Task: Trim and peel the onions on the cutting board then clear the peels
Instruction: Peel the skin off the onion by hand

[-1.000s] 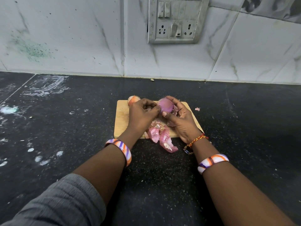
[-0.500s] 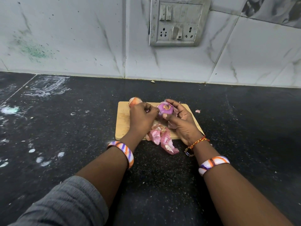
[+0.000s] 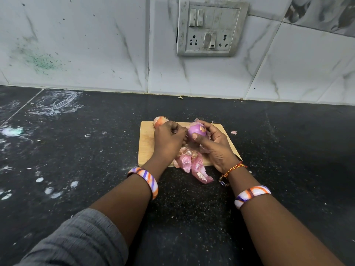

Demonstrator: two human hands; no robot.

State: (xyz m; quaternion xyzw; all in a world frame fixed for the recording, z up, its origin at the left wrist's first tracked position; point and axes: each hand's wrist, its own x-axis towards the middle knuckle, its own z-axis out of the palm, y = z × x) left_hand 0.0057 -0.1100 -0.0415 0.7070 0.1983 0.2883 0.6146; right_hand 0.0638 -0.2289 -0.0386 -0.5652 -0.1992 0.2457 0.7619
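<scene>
A peeled purple onion (image 3: 196, 129) is being held above the far half of the wooden cutting board (image 3: 146, 143), with the right hand (image 3: 215, 144) curled round it: the thumb is being pressed against its near side and the fingers are being wrapped over its far side. A patch of orange skin is being shown on the top of this onion. The left hand (image 3: 168, 140) is being kept just beside the onion, over the middle of the board, with its fingers curled inward; whether anything is being pinched in them cannot be told. A second onion (image 3: 159, 120), unpeeled and orange-brown, is being left at the far left corner of the board, partly hidden behind the left hand. A heap of pink onion peels (image 3: 192, 162) is being left at the near edge of the board, between the two wrists, and is spilling off it onto the black countertop (image 3: 76, 160). A small scrap of peel (image 3: 233, 132) is lying on the countertop just right of the board. A switch and socket panel (image 3: 211, 28) is being seen on the tiled wall beyond the board.
</scene>
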